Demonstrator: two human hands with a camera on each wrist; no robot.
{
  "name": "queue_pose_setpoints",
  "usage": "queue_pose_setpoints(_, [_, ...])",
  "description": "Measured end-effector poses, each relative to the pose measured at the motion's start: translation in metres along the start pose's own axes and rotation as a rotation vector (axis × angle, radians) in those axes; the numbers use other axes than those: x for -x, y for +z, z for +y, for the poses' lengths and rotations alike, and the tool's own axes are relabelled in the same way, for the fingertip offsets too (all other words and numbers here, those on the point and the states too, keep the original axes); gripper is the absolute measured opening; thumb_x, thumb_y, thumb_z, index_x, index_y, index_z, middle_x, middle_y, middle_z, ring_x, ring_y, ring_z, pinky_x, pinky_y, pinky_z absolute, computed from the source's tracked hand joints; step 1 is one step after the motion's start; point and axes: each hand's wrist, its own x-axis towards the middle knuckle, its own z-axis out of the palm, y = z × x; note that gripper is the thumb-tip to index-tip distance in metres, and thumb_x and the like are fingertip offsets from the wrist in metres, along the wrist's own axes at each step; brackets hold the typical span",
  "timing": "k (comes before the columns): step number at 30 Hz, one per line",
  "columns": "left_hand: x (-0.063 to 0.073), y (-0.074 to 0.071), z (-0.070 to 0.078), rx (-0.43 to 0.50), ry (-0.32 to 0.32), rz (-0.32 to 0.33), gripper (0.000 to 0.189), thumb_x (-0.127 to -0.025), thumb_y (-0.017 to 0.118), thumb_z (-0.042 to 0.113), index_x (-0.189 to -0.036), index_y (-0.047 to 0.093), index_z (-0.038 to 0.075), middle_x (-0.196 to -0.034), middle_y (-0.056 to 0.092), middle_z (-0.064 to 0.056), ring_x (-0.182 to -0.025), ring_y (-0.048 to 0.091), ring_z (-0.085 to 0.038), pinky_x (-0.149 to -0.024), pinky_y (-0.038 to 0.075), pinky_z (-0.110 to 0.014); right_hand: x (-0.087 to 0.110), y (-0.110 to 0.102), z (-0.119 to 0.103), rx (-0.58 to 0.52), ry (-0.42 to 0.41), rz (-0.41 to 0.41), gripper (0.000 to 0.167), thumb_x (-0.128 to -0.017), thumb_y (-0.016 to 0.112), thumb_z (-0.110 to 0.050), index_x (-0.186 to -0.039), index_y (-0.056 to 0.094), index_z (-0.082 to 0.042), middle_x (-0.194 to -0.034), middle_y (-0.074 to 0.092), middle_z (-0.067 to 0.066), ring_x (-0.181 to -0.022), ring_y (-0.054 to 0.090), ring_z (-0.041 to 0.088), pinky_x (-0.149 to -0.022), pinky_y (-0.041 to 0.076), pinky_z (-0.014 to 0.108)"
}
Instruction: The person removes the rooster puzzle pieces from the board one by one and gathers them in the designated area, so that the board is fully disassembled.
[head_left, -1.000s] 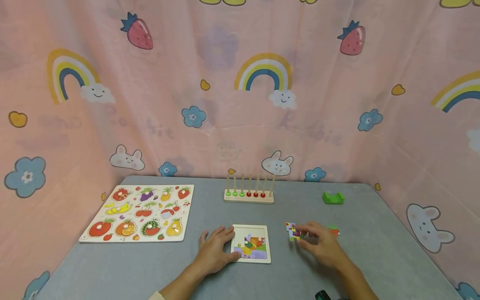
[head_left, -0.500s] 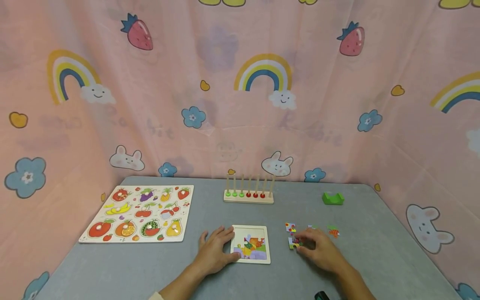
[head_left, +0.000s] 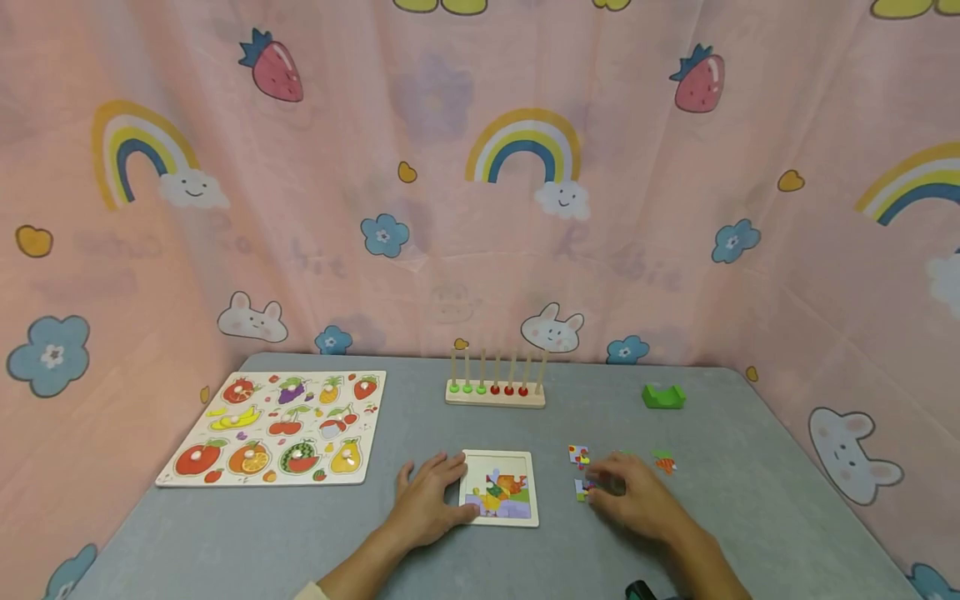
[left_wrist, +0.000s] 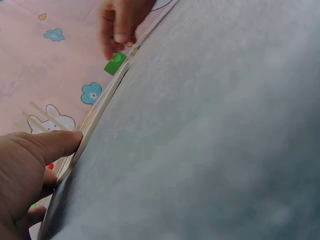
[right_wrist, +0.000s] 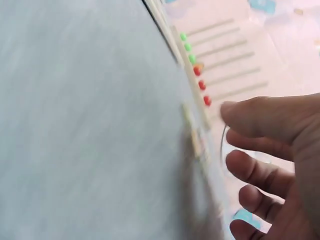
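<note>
My left hand (head_left: 430, 503) rests on the left side of a square wooden puzzle tray (head_left: 536, 490), its thumb pressing the rim; the left wrist view shows that thumb (left_wrist: 67, 142) lying straight along the edge. Part of a colourful picture is assembled in the tray. To the right, my right hand (head_left: 637, 498) hovers with bent, spread fingers, fingertips right at a jigsaw piece (head_left: 581, 490) that they partly cover. The right wrist view shows nothing between thumb and fingers. Another jigsaw piece (head_left: 578, 455) lies just behind, and an orange-and-green piece (head_left: 665, 463) lies beyond the hand.
A fruit puzzle board (head_left: 315, 433) lies at the left. At the back stand a wooden peg rack (head_left: 495, 398) with green and red beads and, farther right, a green block (head_left: 663, 397). A dark object (head_left: 640, 591) shows at the front edge. A pink curtain (head_left: 480, 250) hangs behind.
My right hand has shifted slightly toward me and left, uncovering the orange-and-green piece. The jigsaw piece at its fingertips now lies a little apart from the one behind. The left hand stays put.
</note>
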Motion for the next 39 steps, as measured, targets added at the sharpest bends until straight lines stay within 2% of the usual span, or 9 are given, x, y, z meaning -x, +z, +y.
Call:
queue_pose_setpoints(3, [0.001,-0.001,0.000,-0.005,-0.003,0.002,0.063,-0.075,0.081,0.036,-0.127,0.063,0.003,-0.138,0.053,-0.005,-0.131,0.040,-0.032,-0.101,0.008,-0.066,-0.007,-0.004,-0.014,-0.007,0.022,0.006,0.026,-0.081,0.077,-0.016,-0.105,0.072,-0.009,-0.085,0.056,-0.009,-0.085,0.052,0.015,-0.076,0.046,0.038])
queue_pose_setpoints(9, [0.002,-0.001,0.000,-0.011,-0.006,0.007,0.063,-0.075,0.081,0.036,-0.127,0.064,0.004,-0.138,0.053,-0.005,-0.131,0.040,-0.032,-0.101,0.009,-0.067,-0.025,-0.004,-0.045,-0.051,0.016,0.023,0.032,-0.082,0.077,-0.015,-0.111,0.071,-0.005,-0.093,0.061,0.000,-0.091,0.055,0.025,-0.078,0.047,0.048])
queue_pose_setpoints(14, [0.001,0.000,0.000,-0.006,0.003,0.009,0.062,-0.075,0.080,0.036,-0.127,0.064,0.005,-0.138,0.053,-0.005,-0.131,0.040,-0.032,-0.100,0.009,-0.067,-0.036,0.005,-0.061,-0.062,-0.002,0.045,0.034,-0.080,0.079,-0.011,-0.113,0.070,-0.007,-0.094,0.060,0.002,-0.095,0.053,0.027,-0.078,0.044,0.045])
queue_pose_setpoints(24, [0.000,0.002,0.001,-0.008,-0.007,0.000,0.062,-0.076,0.079,0.037,-0.127,0.064,0.005,-0.139,0.053,-0.005,-0.131,0.040,-0.032,-0.101,0.007,-0.066,-0.046,0.017,-0.078,-0.064,-0.023,0.067,0.037,-0.079,0.080,-0.017,-0.115,0.070,-0.012,-0.093,0.054,-0.008,-0.096,0.049,0.021,-0.078,0.041,0.042])
queue_pose_setpoints(33, [0.000,0.001,0.001,-0.019,-0.006,-0.006,0.062,-0.076,0.079,0.038,-0.127,0.064,0.005,-0.139,0.053,-0.005,-0.132,0.040,-0.032,-0.101,0.008,-0.067,-0.050,0.024,-0.087,-0.081,-0.019,0.051,0.040,-0.079,0.080,-0.018,-0.117,0.069,-0.011,-0.097,0.057,0.001,-0.099,0.048,0.021,-0.079,0.042,0.043])
queue_pose_setpoints(39, [0.001,0.000,0.001,-0.030,0.006,-0.001,0.063,-0.076,0.079,0.038,-0.127,0.063,0.005,-0.139,0.053,-0.004,-0.131,0.040,-0.031,-0.101,0.009,-0.067,-0.053,0.029,-0.092,-0.099,-0.033,0.040,0.039,-0.080,0.079,-0.017,-0.117,0.069,-0.009,-0.095,0.057,0.002,-0.099,0.048,0.021,-0.081,0.041,0.045])
